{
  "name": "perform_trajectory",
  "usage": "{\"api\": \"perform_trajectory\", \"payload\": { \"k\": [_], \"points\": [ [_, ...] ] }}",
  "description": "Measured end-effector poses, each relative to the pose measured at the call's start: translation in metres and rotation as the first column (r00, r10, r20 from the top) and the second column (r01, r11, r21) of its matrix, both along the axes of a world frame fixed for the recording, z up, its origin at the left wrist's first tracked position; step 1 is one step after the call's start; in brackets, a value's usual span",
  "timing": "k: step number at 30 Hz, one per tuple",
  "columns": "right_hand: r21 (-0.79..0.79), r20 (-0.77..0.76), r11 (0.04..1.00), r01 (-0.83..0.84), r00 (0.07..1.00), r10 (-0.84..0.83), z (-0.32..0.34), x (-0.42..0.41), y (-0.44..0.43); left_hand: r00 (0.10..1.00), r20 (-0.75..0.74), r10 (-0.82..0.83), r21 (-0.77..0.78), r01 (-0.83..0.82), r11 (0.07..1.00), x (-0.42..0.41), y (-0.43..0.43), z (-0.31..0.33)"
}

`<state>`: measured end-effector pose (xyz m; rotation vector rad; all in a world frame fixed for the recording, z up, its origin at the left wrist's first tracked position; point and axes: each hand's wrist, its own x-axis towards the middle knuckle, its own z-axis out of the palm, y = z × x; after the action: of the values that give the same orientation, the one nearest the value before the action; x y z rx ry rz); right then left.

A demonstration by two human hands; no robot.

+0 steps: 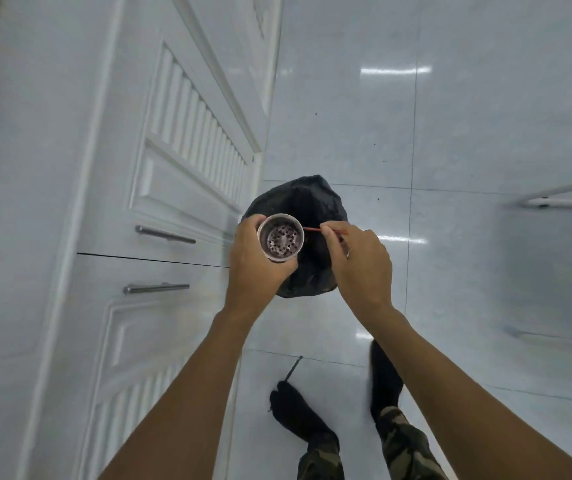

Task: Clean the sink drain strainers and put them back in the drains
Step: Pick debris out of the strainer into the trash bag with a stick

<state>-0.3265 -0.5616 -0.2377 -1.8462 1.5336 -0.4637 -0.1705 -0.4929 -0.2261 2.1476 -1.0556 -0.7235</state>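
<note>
Round metal cup-shaped drain strainer (280, 239) with a perforated bottom and dark specks inside, held over a black plastic bin bag (309, 199) on the white tiled floor (451, 133); bag contents not visible. Left hand (255, 268) grips the strainer wall from below. Right hand (357, 265) pinches a thin red stick (312, 229), tip at the strainer rim.
</note>
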Motion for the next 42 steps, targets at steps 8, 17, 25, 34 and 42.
{"api": "perform_trajectory", "payload": {
  "k": [8,17,25,34,42],
  "points": [
    [-0.097,-0.048,0.995,0.037,0.998,-0.042,0.15,0.006,-0.014,0.995,0.044,0.091,-0.094,-0.087,0.992,0.005,-0.032,0.142],
    [-0.336,0.067,0.941,0.043,0.998,-0.022,0.33,0.048,-0.021,0.987,0.071,0.143,-0.277,-0.118,0.954,0.026,-0.028,0.326],
    [-0.448,0.113,0.893,-0.043,0.988,0.104,0.419,0.111,0.011,0.966,0.082,0.247,-0.369,-0.2,0.908,0.079,0.024,0.409],
    [-0.432,0.159,0.864,-0.258,0.922,0.354,0.436,0.193,0.085,0.876,0.103,0.471,-0.299,-0.425,0.855,0.164,0.13,0.402],
    [-0.382,0.172,0.804,-0.455,0.82,0.546,0.392,0.278,0.094,0.824,0.092,0.559,-0.108,-0.55,0.828,0.231,0.164,0.339]
  ]
}}
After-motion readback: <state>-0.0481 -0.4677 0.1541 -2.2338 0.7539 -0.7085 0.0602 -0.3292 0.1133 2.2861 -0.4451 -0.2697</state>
